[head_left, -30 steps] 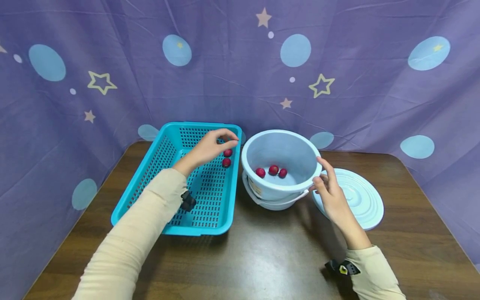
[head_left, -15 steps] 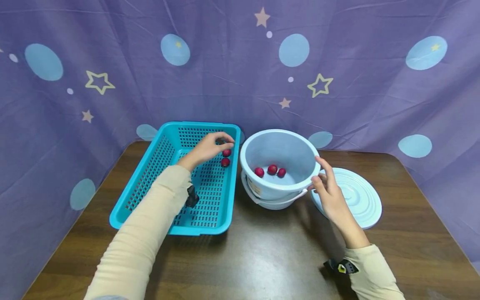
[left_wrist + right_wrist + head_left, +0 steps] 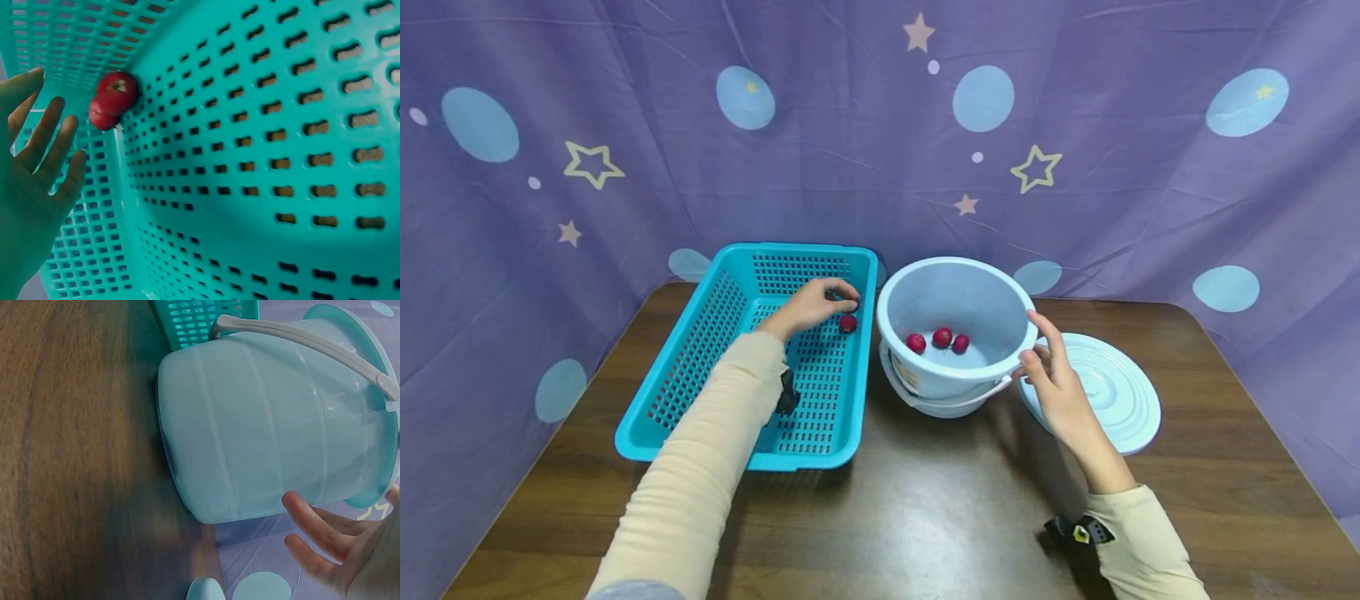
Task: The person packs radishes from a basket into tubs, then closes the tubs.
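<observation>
Red radishes (image 3: pixel 847 323) lie at the right side of the turquoise basket (image 3: pixel 859 392). My left hand (image 3: pixel 814 307) is inside it, thumb and index close over the farther radish in the head view. In the left wrist view the left hand's (image 3: pixel 44 169) fingers are spread, apart from two touching radishes (image 3: pixel 117 92). Three radishes (image 3: pixel 942 337) lie in the pale blue bucket (image 3: pixel 955 379). My right hand (image 3: pixel 1060 392) touches the bucket's right rim with fingertips. From the right wrist view, the right hand (image 3: pixel 337 544) has extended fingers beside the bucket wall (image 3: pixel 269 425).
A round pale blue lid (image 3: pixel 1112 392) lies on the brown table (image 3: pixel 925 508), right of the bucket and partly behind my right hand. The bucket's handle (image 3: pixel 955 403) hangs down at its front. A purple patterned cloth (image 3: pixel 865 150) stands behind the table.
My left hand has moved down and slightly toward me, from near the basket's far right rim to the radishes, covering most of the farther one. The right hand stays at the bucket rim.
</observation>
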{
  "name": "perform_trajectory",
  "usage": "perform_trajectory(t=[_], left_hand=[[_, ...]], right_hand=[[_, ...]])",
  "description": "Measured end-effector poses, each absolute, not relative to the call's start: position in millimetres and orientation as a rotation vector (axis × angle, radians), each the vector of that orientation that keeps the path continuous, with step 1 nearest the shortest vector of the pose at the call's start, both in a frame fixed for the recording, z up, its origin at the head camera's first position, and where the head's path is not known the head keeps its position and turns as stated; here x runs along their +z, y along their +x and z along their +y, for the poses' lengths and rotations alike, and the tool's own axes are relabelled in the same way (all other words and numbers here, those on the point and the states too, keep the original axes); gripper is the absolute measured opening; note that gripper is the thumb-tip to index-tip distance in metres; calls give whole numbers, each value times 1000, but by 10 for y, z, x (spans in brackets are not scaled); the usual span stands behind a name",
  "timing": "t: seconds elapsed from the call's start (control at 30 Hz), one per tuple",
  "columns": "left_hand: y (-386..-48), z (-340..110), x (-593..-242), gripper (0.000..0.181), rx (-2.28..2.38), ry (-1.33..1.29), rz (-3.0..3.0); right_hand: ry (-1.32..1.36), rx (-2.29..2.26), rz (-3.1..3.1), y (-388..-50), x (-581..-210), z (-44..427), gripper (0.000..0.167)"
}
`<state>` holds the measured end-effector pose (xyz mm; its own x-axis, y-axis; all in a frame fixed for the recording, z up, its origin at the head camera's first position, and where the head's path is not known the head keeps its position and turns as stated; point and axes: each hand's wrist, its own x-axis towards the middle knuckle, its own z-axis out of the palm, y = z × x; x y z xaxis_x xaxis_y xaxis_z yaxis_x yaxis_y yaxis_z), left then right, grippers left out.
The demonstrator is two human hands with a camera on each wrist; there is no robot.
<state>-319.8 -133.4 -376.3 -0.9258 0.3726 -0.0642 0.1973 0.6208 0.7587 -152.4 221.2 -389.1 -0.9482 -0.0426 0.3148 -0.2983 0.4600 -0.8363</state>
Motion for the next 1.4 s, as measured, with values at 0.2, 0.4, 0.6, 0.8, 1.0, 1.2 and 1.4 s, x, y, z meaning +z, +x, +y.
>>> perform_trajectory(t=[0.2,0.4,0.6,0.8,1.0,1.2,1.4], left_hand=[[-3180,-1348,-3820,27,1134,434,2631],[-3165,-1345,-3862,31,1084,426,2602],[-3150,-1338,-3920,31,1009,450,2597],[-3136,-1314,-3928,33,992,453,2606],[-3149,-1303,-3947,29,950,440,2638],[-3176,-1334,-3931,28,958,443,2612],[-3181,-1411,-3757,30,1004,497,2554]], right_hand=[[300,1480,-2458,-1527,-3887,2210,52],[301,1484,-2453,-1526,-3894,2212,52],[314,1474,-2446,-1527,-3910,2210,52],[322,1475,-2437,-1530,-3911,2211,52],[321,1475,-2438,-1531,-3907,2213,52],[315,1476,-2444,-1525,-3905,2213,52],[317,1473,-2447,-1532,-3899,2221,52]])
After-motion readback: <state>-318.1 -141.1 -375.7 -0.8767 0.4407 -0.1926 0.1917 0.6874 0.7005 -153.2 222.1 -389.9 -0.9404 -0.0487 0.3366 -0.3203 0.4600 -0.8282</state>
